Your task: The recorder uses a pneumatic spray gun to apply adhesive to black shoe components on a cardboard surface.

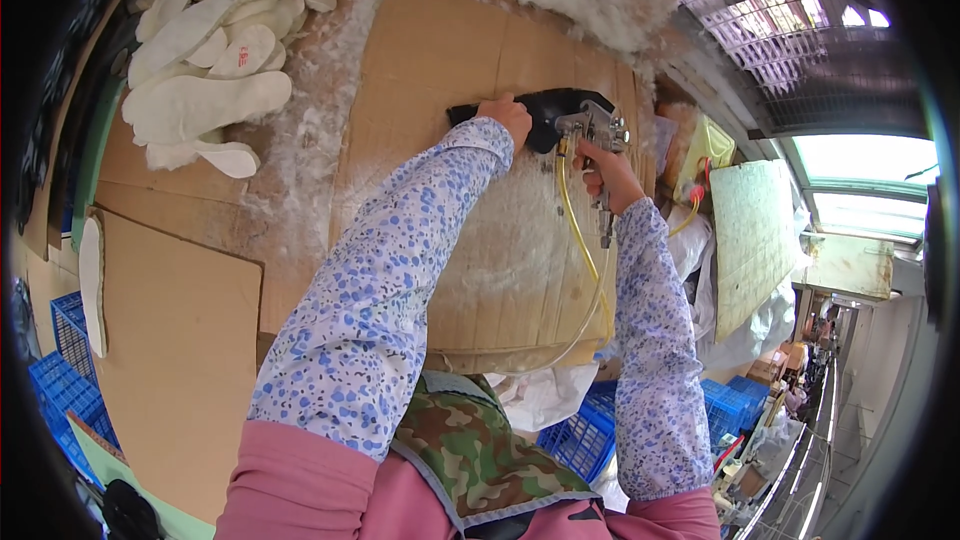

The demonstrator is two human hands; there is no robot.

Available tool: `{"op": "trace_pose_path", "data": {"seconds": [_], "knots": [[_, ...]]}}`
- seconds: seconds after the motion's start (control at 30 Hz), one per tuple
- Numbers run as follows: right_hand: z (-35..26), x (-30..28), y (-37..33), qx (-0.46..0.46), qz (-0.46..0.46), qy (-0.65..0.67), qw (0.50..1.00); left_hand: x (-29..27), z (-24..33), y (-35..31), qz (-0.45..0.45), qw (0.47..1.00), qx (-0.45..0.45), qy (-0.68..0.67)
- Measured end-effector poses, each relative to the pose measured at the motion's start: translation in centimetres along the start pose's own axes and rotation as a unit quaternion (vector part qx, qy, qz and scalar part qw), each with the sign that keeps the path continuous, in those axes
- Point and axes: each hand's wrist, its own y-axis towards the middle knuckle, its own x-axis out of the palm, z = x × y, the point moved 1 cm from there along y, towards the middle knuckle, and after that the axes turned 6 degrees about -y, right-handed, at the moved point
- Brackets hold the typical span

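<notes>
My left hand (508, 117) presses down on a black insole-shaped piece (545, 110) lying on a cardboard sheet (440, 60). My right hand (603, 172) grips a metal spray gun (592, 127) with its nozzle just over the right end of the black piece. A yellow hose (578, 240) runs from the gun down toward me. Both forearms wear blue-flowered white sleeves.
A pile of white insoles (205, 60) lies at the far left of the bench. White fluffy residue (310, 120) covers the cardboard around the work spot. Another cardboard panel (180, 360) stands at the lower left. Blue plastic crates (590, 435) sit below the bench.
</notes>
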Motion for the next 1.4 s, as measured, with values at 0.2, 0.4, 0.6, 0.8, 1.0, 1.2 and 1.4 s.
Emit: {"op": "trace_pose_path", "data": {"seconds": [0.2, 0.4, 0.6, 0.8, 1.0, 1.2, 1.4], "knots": [[-0.3, 0.2, 0.0, -0.008, 0.009, -0.022, 1.0, 0.4, -0.2, 0.0, 0.012, 1.0, 0.004, 0.015], [-0.8, 0.2, -0.1, -0.012, 0.017, -0.046, 0.999, 0.2, -0.1, 0.2, 0.0, 1.0, 0.006, 0.017], [-2.0, 0.4, 0.2, -0.016, 0.023, -0.107, 0.994, 0.1, -0.2, 0.1, 0.001, 1.0, 0.0, 0.005], [-2.1, 0.5, 0.2, 0.005, 0.017, -0.127, 0.992, 0.1, -0.1, -0.2, 0.002, 1.0, -0.001, 0.01], [-2.1, 0.5, -0.2, 0.008, 0.005, -0.092, 0.996, 0.2, -0.2, -0.2, 0.009, 1.0, 0.005, 0.006], [-1.9, -0.3, 0.2, 0.0, -0.024, -0.081, 0.996, 0.0, -0.1, -0.3, 0.014, 1.0, 0.003, -0.007], [-1.9, -0.2, 0.1, 0.017, -0.028, -0.056, 0.998, 0.1, -0.1, -0.4, 0.0, 1.0, -0.003, -0.003]]}}
